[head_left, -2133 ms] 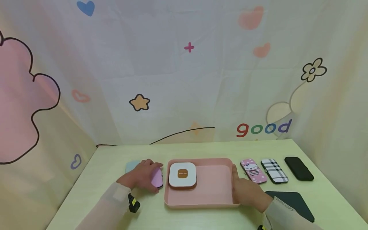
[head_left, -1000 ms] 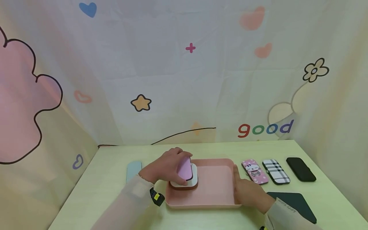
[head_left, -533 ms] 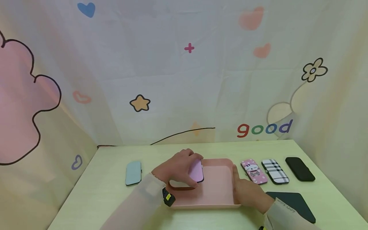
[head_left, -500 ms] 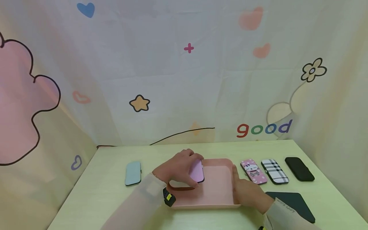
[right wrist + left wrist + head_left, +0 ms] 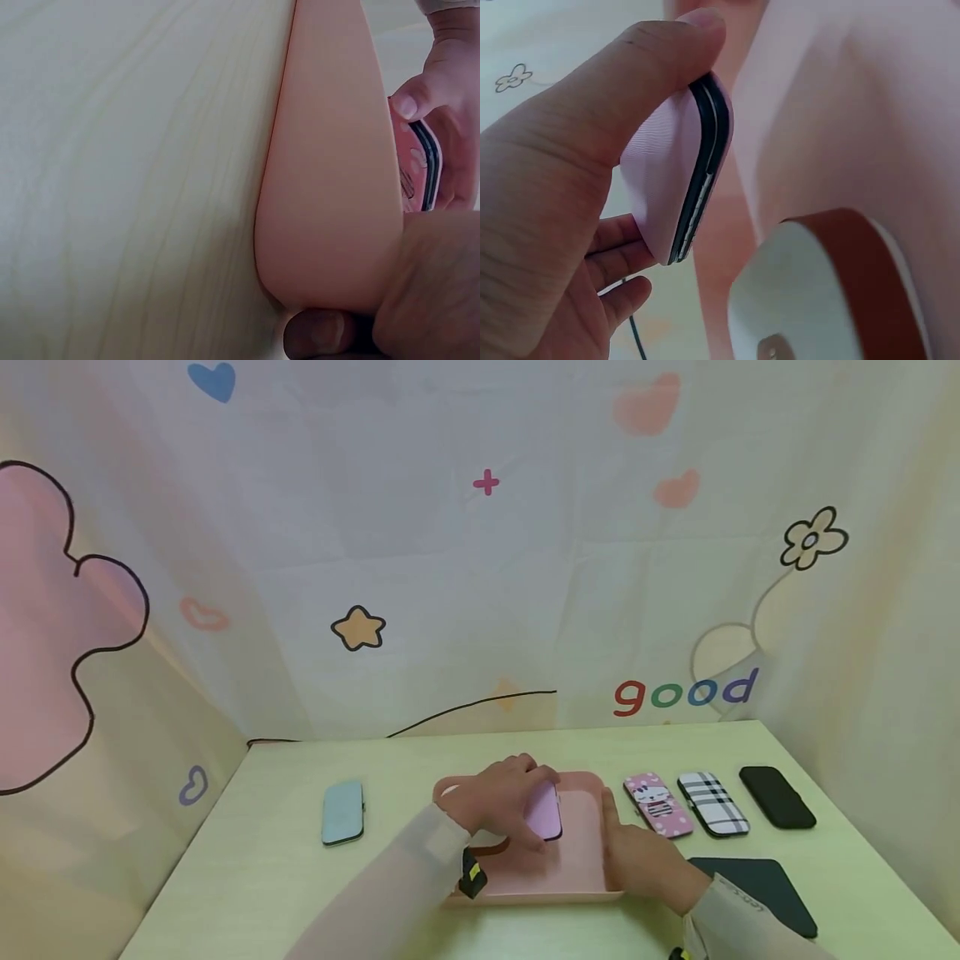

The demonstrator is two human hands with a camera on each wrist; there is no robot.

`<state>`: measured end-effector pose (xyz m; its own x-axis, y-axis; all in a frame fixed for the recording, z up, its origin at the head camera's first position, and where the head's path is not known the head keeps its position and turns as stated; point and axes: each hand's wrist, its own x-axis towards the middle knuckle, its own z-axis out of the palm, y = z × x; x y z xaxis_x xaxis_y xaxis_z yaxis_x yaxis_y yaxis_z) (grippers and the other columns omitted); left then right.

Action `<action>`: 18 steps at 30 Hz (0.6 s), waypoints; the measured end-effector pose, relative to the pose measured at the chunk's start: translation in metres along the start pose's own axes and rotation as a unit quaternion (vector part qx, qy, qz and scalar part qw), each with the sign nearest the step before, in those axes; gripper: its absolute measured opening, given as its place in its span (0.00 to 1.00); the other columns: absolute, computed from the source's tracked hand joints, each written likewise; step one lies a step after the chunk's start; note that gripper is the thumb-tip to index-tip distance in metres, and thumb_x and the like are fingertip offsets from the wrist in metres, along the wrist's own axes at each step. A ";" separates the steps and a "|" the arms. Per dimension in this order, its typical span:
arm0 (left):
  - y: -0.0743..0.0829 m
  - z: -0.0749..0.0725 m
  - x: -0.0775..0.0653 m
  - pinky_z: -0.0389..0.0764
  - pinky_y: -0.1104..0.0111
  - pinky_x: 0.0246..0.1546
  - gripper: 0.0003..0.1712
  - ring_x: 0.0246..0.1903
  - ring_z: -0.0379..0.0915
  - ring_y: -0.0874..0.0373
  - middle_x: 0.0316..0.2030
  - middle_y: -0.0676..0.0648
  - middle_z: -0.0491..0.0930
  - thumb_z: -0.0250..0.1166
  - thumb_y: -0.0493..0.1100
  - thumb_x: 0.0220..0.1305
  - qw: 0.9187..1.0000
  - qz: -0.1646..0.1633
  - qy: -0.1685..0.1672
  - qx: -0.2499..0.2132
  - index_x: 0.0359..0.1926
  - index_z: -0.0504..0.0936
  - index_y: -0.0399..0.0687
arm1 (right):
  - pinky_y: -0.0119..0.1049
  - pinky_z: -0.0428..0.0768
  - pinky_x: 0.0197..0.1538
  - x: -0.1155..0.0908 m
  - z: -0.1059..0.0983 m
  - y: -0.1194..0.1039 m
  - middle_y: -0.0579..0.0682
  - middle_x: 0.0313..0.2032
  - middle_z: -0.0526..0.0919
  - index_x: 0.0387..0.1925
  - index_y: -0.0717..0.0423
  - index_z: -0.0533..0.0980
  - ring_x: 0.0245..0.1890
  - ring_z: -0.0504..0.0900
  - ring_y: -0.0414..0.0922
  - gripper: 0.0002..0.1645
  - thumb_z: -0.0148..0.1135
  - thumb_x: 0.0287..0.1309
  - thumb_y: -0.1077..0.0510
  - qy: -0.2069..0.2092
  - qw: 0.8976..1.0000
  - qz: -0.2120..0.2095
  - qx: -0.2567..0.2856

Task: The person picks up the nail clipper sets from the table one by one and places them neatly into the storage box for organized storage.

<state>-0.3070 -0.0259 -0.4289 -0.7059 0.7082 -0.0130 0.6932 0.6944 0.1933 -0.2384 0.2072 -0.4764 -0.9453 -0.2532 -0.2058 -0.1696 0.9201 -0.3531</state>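
Left hand (image 5: 498,797) pinches the lilac case (image 5: 546,814), now moved right of the white box (image 5: 487,840) at lower centre, apparently above bare pink tray (image 5: 577,864); right hand (image 5: 648,864) grips its edge.

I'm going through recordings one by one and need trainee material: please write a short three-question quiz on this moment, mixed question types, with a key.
1. Which case does the left hand hold?
A) black
B) lilac
C) plaid
2. True or false: the right hand is holding the plaid case.
3. What colour is the lone case lying to the left of the pink tray?

Key:
1. B, the lilac case
2. False; it touches the pink tray
3. Light blue
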 end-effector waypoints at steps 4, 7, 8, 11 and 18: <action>0.003 0.005 0.006 0.74 0.70 0.47 0.51 0.49 0.68 0.60 0.53 0.52 0.73 0.76 0.68 0.43 1.000 0.001 -0.012 0.008 0.68 0.69 0.62 | 0.38 0.68 0.23 0.000 0.000 0.003 0.49 0.19 0.72 0.77 0.67 0.30 0.18 0.70 0.45 0.54 0.56 0.68 0.58 0.007 1.000 -0.007 -0.009; 0.005 0.008 0.010 0.74 0.70 0.45 0.50 0.48 0.68 0.59 0.53 0.52 0.72 0.75 0.70 0.44 1.000 -0.005 -0.023 0.011 0.68 0.69 0.62 | 0.39 0.68 0.23 0.001 0.000 0.004 0.49 0.19 0.72 0.77 0.67 0.30 0.18 0.70 0.45 0.54 0.55 0.68 0.58 0.011 1.000 -0.012 -0.010; 0.005 0.009 0.010 0.74 0.70 0.45 0.50 0.48 0.68 0.60 0.53 0.52 0.72 0.75 0.70 0.44 1.000 -0.007 -0.027 0.011 0.68 0.69 0.63 | 0.39 0.68 0.24 0.001 0.000 0.004 0.49 0.20 0.72 0.77 0.67 0.30 0.18 0.70 0.45 0.54 0.55 0.68 0.58 0.012 1.000 -0.013 -0.011; 0.006 0.012 0.013 0.74 0.69 0.46 0.51 0.48 0.67 0.60 0.53 0.53 0.72 0.75 0.72 0.43 0.999 -0.014 -0.039 0.019 0.67 0.69 0.64 | 0.39 0.68 0.24 0.001 0.001 0.003 0.49 0.20 0.72 0.77 0.68 0.32 0.19 0.70 0.45 0.54 0.55 0.67 0.59 0.015 1.000 -0.016 -0.013; 0.006 0.017 0.015 0.75 0.68 0.50 0.52 0.49 0.68 0.59 0.55 0.52 0.73 0.75 0.74 0.40 0.998 -0.028 -0.052 0.031 0.66 0.69 0.66 | 0.38 0.66 0.22 0.001 0.000 0.002 0.49 0.19 0.72 0.77 0.68 0.32 0.17 0.70 0.45 0.55 0.57 0.65 0.59 0.008 1.000 -0.008 -0.010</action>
<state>-0.3104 -0.0088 -0.4448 -0.7270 0.6754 -0.1236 0.6633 0.7374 0.1278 -0.2393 0.2086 -0.4775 -0.9467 -0.2640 -0.1847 -0.1911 0.9216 -0.3378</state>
